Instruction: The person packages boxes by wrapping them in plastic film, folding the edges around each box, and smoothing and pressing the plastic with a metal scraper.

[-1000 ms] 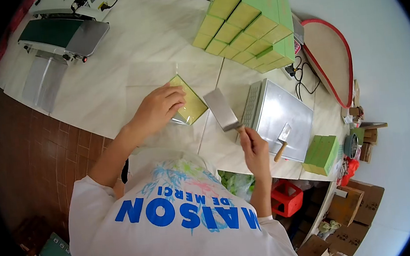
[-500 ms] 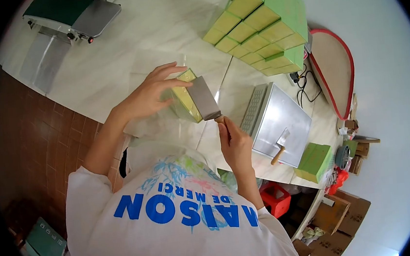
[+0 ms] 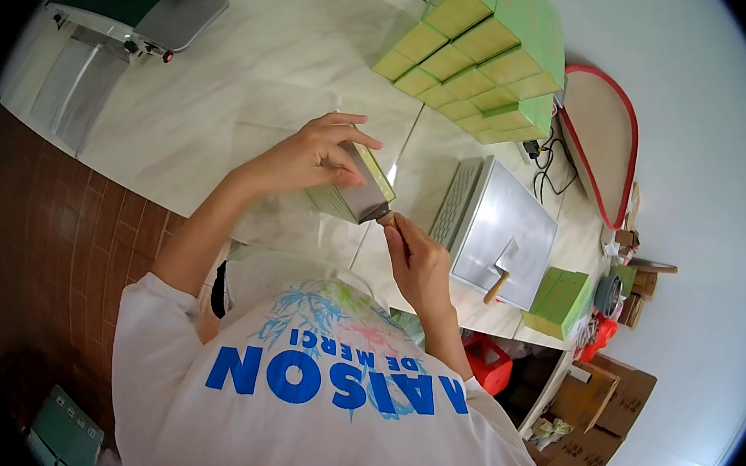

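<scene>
A small green and yellow box (image 3: 331, 203) with clear film about it stands on the table in front of me. My right hand (image 3: 422, 262) is closed round the short wooden handle of a scraper (image 3: 368, 191). Its flat metal blade lies against the top of the box. Above the box is my left hand (image 3: 330, 152), fingers stretched out and apart. One fingertip touches the blade, and the others reach over the far end of the box. The hand hides part of box and blade.
Many green boxes (image 3: 498, 44) are stacked at the back right. A metal-topped device (image 3: 506, 230) carries a second scraper (image 3: 496, 284). Another green box (image 3: 558, 301) stands beyond it. A machine with a green surface (image 3: 118, 7) is at the upper left.
The blade has shifted left across the box, baring a yellow strip on its right. My left hand has moved right over the blade, and my right hand slightly left.
</scene>
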Action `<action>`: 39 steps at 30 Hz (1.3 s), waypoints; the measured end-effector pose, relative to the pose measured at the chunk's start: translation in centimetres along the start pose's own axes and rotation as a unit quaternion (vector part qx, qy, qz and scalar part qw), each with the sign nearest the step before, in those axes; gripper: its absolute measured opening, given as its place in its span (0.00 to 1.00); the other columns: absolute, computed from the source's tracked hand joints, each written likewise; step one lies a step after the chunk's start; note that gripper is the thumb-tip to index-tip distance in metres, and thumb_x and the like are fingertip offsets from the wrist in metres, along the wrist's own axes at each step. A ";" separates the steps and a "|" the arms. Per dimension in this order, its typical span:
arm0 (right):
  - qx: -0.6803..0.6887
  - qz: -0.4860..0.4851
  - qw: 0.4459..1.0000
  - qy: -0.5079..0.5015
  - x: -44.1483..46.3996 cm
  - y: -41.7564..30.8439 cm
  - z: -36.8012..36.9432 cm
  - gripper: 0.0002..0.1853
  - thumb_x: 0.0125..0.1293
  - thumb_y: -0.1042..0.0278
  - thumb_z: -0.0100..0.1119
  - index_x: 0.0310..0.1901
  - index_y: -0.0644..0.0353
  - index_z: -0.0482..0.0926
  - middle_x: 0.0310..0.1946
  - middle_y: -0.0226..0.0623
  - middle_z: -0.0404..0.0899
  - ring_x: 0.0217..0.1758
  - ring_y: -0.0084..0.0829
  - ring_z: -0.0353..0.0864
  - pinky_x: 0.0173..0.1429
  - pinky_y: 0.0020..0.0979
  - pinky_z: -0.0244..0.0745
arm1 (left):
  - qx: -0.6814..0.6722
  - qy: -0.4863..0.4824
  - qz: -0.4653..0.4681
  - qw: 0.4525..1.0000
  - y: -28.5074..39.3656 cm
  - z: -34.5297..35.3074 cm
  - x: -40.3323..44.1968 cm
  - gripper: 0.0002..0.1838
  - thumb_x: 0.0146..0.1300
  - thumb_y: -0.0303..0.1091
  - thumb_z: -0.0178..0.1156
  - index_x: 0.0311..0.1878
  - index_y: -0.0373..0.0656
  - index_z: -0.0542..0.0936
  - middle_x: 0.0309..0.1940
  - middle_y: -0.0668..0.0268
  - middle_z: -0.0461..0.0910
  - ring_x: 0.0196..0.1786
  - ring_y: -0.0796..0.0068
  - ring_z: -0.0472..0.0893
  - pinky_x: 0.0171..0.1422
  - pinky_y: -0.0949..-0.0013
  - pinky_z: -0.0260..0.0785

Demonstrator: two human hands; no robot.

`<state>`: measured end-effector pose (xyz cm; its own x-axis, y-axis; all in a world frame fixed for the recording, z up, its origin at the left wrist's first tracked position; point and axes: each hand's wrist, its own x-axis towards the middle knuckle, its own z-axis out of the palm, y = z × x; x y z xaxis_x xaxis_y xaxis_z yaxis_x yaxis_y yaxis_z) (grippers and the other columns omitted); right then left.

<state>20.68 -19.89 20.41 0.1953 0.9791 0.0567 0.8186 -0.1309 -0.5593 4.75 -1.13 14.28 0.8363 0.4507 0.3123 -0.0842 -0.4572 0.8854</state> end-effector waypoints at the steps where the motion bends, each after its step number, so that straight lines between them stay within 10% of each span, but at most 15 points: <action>1: 0.005 -0.004 1.000 -0.001 0.1 0.0 0.0 0.08 0.69 0.70 0.57 0.46 0.60 0.81 0.34 0.42 0.84 0.29 0.43 0.83 0.31 0.35 0.76 | 0.001 0.003 -0.001 1.000 -0.2 0.2 0.2 0.05 0.56 0.36 0.69 0.33 0.48 0.89 0.58 0.75 0.78 0.72 0.58 0.62 0.73 0.57 0.58; 17: -0.019 0.011 1.000 -0.017 -3.5 1.6 -2.3 0.09 0.69 0.69 0.57 0.47 0.62 0.80 0.30 0.46 0.82 0.28 0.46 0.82 0.31 0.37 0.75 | 0.038 -0.038 -0.056 0.997 0.6 0.3 2.0 0.08 0.59 0.36 0.67 0.35 0.42 0.86 0.57 0.69 0.78 0.69 0.63 0.67 0.70 0.63 0.61; 27: 0.115 0.089 0.989 -0.011 -6.1 3.3 -4.9 0.10 0.68 0.69 0.60 0.46 0.67 0.80 0.19 0.33 0.73 0.18 0.17 0.63 0.24 0.24 0.61 | 0.080 -0.048 -0.063 0.994 -0.6 0.5 3.2 0.07 0.53 0.32 0.69 0.27 0.42 0.81 0.45 0.69 0.74 0.52 0.68 0.74 0.60 0.63 0.65; 32: 0.097 -0.025 0.993 -0.058 -2.7 0.9 -2.1 0.08 0.64 0.73 0.63 0.44 0.64 0.81 0.22 0.43 0.79 0.18 0.36 0.77 0.25 0.31 0.71 | 0.112 -0.069 -0.052 0.990 -0.4 0.1 3.6 0.08 0.51 0.33 0.70 0.27 0.42 0.81 0.45 0.69 0.74 0.52 0.67 0.74 0.59 0.64 0.65; 39: 0.058 -0.030 0.996 -0.066 -0.1 1.2 -0.6 0.08 0.66 0.71 0.61 0.44 0.63 0.80 0.26 0.44 0.81 0.22 0.38 0.80 0.27 0.34 0.73 | 0.125 -0.077 -0.062 0.987 -0.1 -0.5 3.8 0.07 0.55 0.34 0.68 0.33 0.44 0.82 0.47 0.68 0.74 0.54 0.66 0.74 0.60 0.64 0.65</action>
<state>21.97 -20.27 20.25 0.0698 0.9975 -0.0120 0.7570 -0.0608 -0.6505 7.71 1.01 15.53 0.9057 0.4025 0.1330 0.1448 -0.5886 0.7954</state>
